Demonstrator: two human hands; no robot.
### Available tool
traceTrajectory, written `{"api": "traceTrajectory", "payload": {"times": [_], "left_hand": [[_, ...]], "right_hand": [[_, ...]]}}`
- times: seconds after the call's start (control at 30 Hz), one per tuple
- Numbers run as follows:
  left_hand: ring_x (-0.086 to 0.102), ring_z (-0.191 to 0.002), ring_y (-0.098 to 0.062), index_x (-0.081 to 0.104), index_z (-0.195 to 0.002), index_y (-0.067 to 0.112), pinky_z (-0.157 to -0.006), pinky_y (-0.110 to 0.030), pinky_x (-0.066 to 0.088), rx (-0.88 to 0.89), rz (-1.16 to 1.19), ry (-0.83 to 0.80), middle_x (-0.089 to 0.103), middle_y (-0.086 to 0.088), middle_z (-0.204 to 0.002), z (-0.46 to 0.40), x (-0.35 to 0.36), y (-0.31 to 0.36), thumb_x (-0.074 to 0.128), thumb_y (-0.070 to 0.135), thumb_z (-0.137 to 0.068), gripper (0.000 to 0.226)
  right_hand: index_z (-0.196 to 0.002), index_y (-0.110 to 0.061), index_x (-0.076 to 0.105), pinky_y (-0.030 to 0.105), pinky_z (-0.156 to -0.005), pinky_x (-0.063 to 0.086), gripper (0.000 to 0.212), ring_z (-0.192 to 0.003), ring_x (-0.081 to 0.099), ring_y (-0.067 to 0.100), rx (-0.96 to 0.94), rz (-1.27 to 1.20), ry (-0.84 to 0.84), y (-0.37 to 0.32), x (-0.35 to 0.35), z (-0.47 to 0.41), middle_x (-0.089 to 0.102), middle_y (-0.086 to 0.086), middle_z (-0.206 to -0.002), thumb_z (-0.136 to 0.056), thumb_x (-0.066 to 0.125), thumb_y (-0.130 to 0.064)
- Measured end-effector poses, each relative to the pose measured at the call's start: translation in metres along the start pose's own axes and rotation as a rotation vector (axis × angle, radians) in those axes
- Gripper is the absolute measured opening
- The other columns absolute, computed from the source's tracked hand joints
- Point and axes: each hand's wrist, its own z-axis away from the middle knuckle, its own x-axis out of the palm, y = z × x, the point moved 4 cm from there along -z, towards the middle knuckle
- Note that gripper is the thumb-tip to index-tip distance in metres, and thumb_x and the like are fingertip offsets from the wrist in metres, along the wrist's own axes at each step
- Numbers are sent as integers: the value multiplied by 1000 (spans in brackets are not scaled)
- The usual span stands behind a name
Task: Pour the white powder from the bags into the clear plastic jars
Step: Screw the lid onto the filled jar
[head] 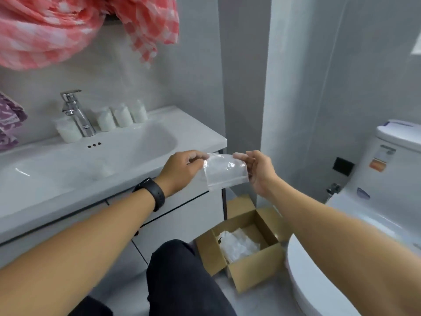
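Hands pinch the clear, flat plastic bag (225, 171) level between them: left hand (184, 171) one top corner, right hand (258, 172) the other, cardboard box (246, 245) directly below.

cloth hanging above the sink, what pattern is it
Red-and-white checked cloth, clearest in the head view.

Chrome faucet (76, 115) stands upright at the back of the white sink (136, 142). Above the faucet hangs a red-and-white checked cloth (57, 28), and to its left a purple patterned towel (10, 120) shows at the frame edge. Right of the sink and lower, an open cardboard box (246, 267) sits on the floor, just beside the white toilet (376, 201).
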Motion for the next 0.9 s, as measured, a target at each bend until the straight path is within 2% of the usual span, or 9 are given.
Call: {"api": "traceTrajectory", "payload": {"times": [0.13, 0.27, 0.33, 0.47, 0.57, 0.63, 0.73, 0.8, 0.9], "left_hand": [[66, -107, -5, 75, -113, 24, -101, -32, 52, -104, 12, -173, 73, 12, -112, -2, 62, -32, 59, 23, -97, 23], [62, -114, -8, 72, -117, 25, -103, -27, 47, -224, 38, -286, 70, 8, -121, 2, 109, -70, 57, 22, -99, 24], [61, -114, -9, 72, -116, 25, -98, -23, 45, -294, 49, -338, 69, 7, -121, 0, 132, -95, 56, 22, -100, 23], [64, -102, -5, 73, -99, 34, -83, -15, 47, -412, 50, -423, 70, 12, -106, -1, 169, -142, 55, 22, -98, 22], [63, -102, -11, 75, -103, 28, -90, -25, 49, -490, -9, -493, 67, 10, -102, -2, 197, -186, 52, 29, -98, 23], [59, -95, -17, 67, -90, 27, -94, -34, 50, -519, -82, -557, 61, 4, -96, -2, 218, -211, 48, 35, -97, 21], [56, -97, -22, 59, -92, 29, -97, -41, 48, -537, -177, -692, 55, 0, -99, -3, 248, -239, 43, 32, -93, 17], [57, -113, -24, 67, -113, 25, -101, -37, 47, -522, -219, -802, 61, 0, -119, -7, 268, -248, 44, 27, -97, 27], [54, -125, -24, 61, -134, 21, -98, -27, 43, -510, -221, -882, 58, -3, -139, -21, 294, -253, 47, 25, -98, 38]], "right_hand": [[-98, -13, 81, 44, -90, 60, 27, -93, 72, 30, 89, 130, 136, 42, -48, -2, 79, 9, -96, -90, 57, -24], [-99, -17, 81, 40, -78, 61, 30, -89, 72, 29, 218, 254, 171, 88, -77, -9, 79, 10, -95, -92, 56, -31], [-95, -14, 82, 39, -79, 59, 29, -89, 70, 29, 245, 290, 194, 111, -91, -23, 78, 12, -97, -90, 58, -29], [-96, -12, 80, 45, -87, 60, 28, -94, 73, 34, 328, 352, 219, 153, -115, -40, 77, 14, -101, -79, 71, -32], [-100, -10, 77, 34, -72, 59, 21, -89, 73, 28, 398, 397, 233, 186, -130, -54, 76, 13, -100, -89, 72, -27], [-102, -3, 77, 28, -67, 52, 23, -82, 69, 24, 439, 432, 233, 210, -137, -62, 75, 13, -95, -90, 72, -21], [-107, -2, 77, 30, -78, 49, 23, -98, 65, 25, 484, 529, 192, 247, -143, -72, 73, 13, -107, -94, 66, -17], [-109, 0, 75, 35, -86, 51, 27, -106, 65, 29, 509, 616, 146, 266, -144, -78, 71, 16, -111, -98, 63, -21], [-109, 3, 75, 47, -106, 46, 33, -116, 62, 35, 528, 754, 83, 288, -145, -94, 71, 20, -120, -101, 56, -22]]}}
